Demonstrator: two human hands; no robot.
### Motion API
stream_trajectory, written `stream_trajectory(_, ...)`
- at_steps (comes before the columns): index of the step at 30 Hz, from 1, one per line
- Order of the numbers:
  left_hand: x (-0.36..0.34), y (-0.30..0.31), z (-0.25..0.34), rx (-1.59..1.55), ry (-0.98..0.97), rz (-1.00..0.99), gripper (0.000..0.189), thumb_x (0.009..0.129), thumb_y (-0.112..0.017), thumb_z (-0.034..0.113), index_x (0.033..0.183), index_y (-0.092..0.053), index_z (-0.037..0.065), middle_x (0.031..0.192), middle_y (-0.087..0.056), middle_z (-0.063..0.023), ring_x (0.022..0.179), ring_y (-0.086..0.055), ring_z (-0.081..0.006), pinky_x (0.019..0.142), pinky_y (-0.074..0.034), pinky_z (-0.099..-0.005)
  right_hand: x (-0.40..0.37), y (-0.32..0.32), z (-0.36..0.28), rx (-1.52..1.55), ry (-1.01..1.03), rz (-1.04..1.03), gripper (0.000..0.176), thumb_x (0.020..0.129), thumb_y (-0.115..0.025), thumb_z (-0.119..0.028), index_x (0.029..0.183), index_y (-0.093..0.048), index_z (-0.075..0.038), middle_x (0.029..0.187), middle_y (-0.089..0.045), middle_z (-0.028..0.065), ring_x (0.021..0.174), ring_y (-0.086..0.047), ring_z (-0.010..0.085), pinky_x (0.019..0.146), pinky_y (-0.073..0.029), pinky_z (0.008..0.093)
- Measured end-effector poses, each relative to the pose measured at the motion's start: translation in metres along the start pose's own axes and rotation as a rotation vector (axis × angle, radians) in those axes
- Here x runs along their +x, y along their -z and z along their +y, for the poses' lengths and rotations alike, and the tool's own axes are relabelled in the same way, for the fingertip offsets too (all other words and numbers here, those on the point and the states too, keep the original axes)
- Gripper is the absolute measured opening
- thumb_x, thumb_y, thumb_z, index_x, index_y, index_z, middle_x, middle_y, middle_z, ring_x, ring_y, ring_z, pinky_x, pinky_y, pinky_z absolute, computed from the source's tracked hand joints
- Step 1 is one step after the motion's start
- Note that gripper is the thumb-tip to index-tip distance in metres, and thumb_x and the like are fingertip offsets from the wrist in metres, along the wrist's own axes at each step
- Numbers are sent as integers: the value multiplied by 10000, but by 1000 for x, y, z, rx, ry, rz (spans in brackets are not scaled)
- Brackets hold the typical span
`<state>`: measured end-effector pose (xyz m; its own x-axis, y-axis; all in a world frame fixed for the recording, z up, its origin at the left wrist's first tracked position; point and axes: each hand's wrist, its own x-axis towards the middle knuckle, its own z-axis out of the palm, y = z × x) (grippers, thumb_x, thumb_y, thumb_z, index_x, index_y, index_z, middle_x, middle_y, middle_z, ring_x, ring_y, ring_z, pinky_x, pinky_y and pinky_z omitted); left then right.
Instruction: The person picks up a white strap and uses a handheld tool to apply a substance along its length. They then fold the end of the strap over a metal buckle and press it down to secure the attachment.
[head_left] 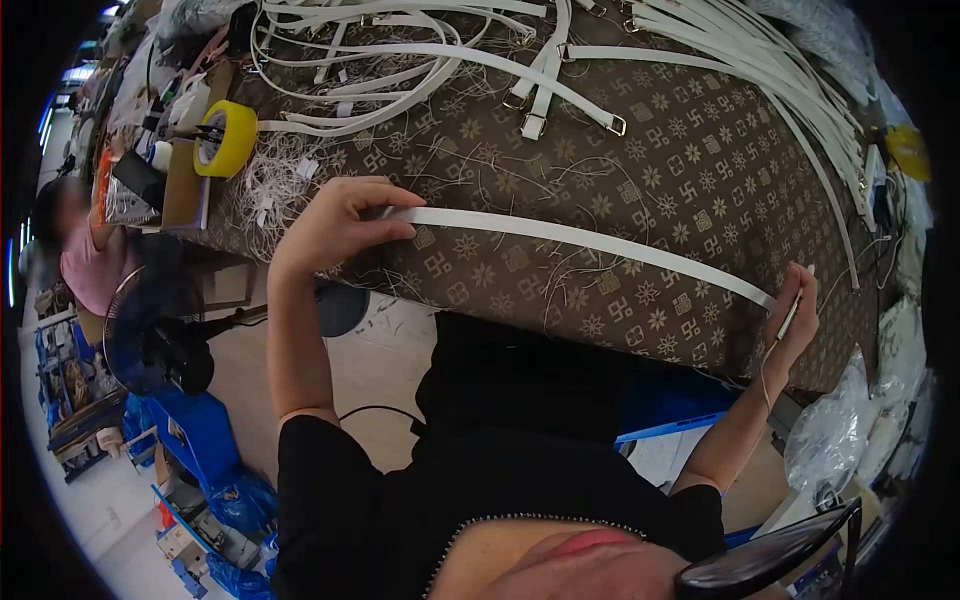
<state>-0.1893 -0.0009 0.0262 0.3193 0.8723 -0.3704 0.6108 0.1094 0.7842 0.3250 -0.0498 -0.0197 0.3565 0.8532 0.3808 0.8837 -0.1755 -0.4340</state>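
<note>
A long white belt strap (570, 236) is stretched in a slight curve above the patterned cloth. My left hand (345, 225) pinches its left end between thumb and fingers. At the other end, my right hand (793, 318) is closed around the strap's tip. That same hand also holds a slim white pen-like tool (790, 315), from which a thin cord runs down along the wrist. Loose thread ends (570, 275) lie on the cloth beneath the strap.
Brown patterned cloth (690, 130) covers the table. White belts with gold buckles (533, 125) lie across the back, more at right (790, 80). Yellow tape (226, 138) and a cardboard box (185, 190) stand left, near a thread heap (275, 185). A fan (160, 330) and a person in pink (95, 265) are beyond.
</note>
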Motion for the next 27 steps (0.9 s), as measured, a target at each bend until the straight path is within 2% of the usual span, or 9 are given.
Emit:
stream_trajectory(2, 2, -8, 1, 47, 0, -12, 261, 796, -771, 100, 1041, -714, 29, 795, -621, -3, 735, -585, -82, 645, -466, -253, 2, 4, 3, -17, -16, 6, 178, 1001, -561, -219, 1074, -652, -85, 823, -655, 53, 745, -591, 111, 713, -481, 263)
stream_trajectory(4, 0, -24, 4, 188, -126, 94, 258, 787, -768, 120, 1032, -726, 53, 822, -619, -43, 726, -625, -162, 647, -484, -281, 8, 10, 10, -54, -129, -46, 336, 1025, -490, -345, 1155, -630, -69, 771, -663, 61, 762, -628, 126, 770, -508, 294)
stream_trajectory(5, 0, -32, 7, 183, -126, 89, 258, 787, -768, 120, 1032, -726, 53, 822, -619, -43, 726, -625, -162, 647, -484, -281, 7, 10, 8, -60, -130, -49, 336, 1025, -490, -345, 1155, -630, -69, 771, -663, 61, 762, -628, 126, 770, -508, 294)
stream_trajectory(7, 0, -49, 13, 289, -257, 143, 274, 771, -768, 133, 1035, -727, 69, 868, -620, -73, 725, -627, -244, 646, -497, -322, -2, 8, -4, 459, 47, -28, 462, 1044, -403, -400, 1236, -573, -16, 725, -641, 61, 773, -622, 146, 865, -488, 326)
stream_trajectory(9, 1, -62, 19, 272, -289, 150, 240, 759, -768, 127, 992, -729, 84, 853, -615, -61, 703, -614, -246, 639, -498, -337, -19, 5, -46, 721, 13, -197, 523, 1050, -346, -423, 1244, -539, 22, 755, -656, 76, 817, -629, 171, 937, -455, 362)
stream_trajectory(12, 1, -73, 25, 340, -383, 210, 193, 745, -753, 90, 934, -727, 114, 848, -609, -35, 712, -608, -208, 655, -481, -332, -41, -8, -94, 795, 143, -403, 474, 1038, -393, -410, 1197, -563, 3, 838, -695, 96, 852, -638, 173, 905, -453, 334)
stream_trajectory(14, -1, -78, 25, 524, -525, 334, 218, 710, -723, 45, 899, -722, 155, 855, -596, 2, 742, -591, -172, 686, -456, -324, -51, -16, -111, 847, 171, -472, 448, 1031, -424, -396, 1187, -568, -2, 881, -707, 101, 870, -635, 165, 876, -457, 322)
stream_trajectory(19, -4, -98, 9, 646, -629, 440, 289, 694, -688, 34, 940, -726, 181, 892, -586, 29, 800, -575, -169, 717, -433, -323, -68, -32, -128, 930, 119, -551, 396, 1035, -431, -359, 1165, -576, -14, 900, -720, 100, 801, -628, 135, 777, -473, 272)
stream_trajectory(27, -6, -102, 5, 642, -638, 453, 338, 701, -672, 28, 1001, -722, 175, 936, -596, 29, 824, -571, -172, 749, -422, -323, -74, -42, -125, 887, 218, -536, 337, 1021, -477, -311, 1156, -576, -19, 863, -722, 102, 795, -680, 175, 751, -511, 285)
